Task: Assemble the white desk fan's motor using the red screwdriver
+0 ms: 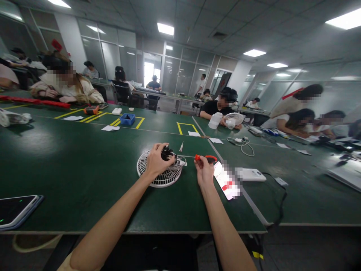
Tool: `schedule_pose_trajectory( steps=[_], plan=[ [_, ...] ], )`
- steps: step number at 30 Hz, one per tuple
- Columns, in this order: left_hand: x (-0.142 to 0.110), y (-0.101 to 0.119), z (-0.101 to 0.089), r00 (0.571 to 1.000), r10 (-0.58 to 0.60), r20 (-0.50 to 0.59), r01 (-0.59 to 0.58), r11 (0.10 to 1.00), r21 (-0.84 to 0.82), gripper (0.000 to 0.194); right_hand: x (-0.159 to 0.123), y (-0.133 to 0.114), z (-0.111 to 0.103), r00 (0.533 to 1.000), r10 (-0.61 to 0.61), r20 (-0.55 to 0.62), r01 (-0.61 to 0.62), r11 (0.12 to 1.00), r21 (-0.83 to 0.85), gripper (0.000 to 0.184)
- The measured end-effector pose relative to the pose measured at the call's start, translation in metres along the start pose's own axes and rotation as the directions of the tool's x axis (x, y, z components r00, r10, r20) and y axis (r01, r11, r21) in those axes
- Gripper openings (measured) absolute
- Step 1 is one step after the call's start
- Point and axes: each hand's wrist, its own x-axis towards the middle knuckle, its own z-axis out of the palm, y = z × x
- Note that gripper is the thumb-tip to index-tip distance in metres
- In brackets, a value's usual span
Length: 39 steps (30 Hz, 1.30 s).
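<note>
A round white fan grille (142, 169) lies on the green table in front of me. My left hand (158, 160) is closed around the black motor part (167, 152) on top of it. White wires and a small white piece (182, 163) stick out at the grille's right side. To the right, my right hand (205, 171) pinches a red-and-black tool (207, 158) just above the table, apart from the grille; its exact kind is unclear. Beyond the grille, a small pale pointed piece (181, 146) rests on the table.
Right of my right hand lies a lit phone (227, 182), near a white device (251, 174) and a black cable (282, 203). Another phone (18, 210) is at the left edge. A blue bin (127, 119) stands farther back. Across the table a person (220, 107) handles a fan.
</note>
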Motion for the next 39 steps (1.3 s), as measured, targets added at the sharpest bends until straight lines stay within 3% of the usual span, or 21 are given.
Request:
schedule_pose_trajectory(
  steps=[7,19,30,33,36,39],
  plan=[
    [0.0,-0.003,0.001,1.0,0.003,-0.006,-0.003,1.0,-0.005,0.051,-0.001,0.003,-0.001,0.994,-0.1,-0.039,0.092,0.979,-0.182,0.047],
    [0.0,-0.004,0.002,0.999,0.032,-0.021,-0.032,0.999,-0.017,0.047,0.0,0.003,-0.002,0.999,0.008,-0.052,-0.016,0.988,-0.152,0.046],
    [0.0,-0.001,0.0,1.0,0.027,0.001,-0.027,0.999,-0.022,0.049,-0.001,-0.009,0.003,0.973,0.119,-0.198,-0.139,0.986,-0.093,0.015],
    [0.001,-0.001,0.001,1.0,0.031,0.001,-0.031,0.999,-0.021,0.049,-0.002,-0.006,0.005,0.985,0.121,-0.123,-0.142,0.974,-0.174,0.019],
    [0.001,-0.002,0.001,0.999,0.035,0.006,-0.035,0.999,-0.02,0.048,-0.003,-0.002,0.003,0.994,0.104,-0.026,-0.106,0.919,-0.38,0.019],
    [0.001,-0.002,0.002,1.0,0.023,0.013,-0.023,1.0,-0.004,0.047,-0.006,-0.001,0.0,0.994,-0.025,0.11,0.094,0.717,-0.69,0.016]
  ],
)
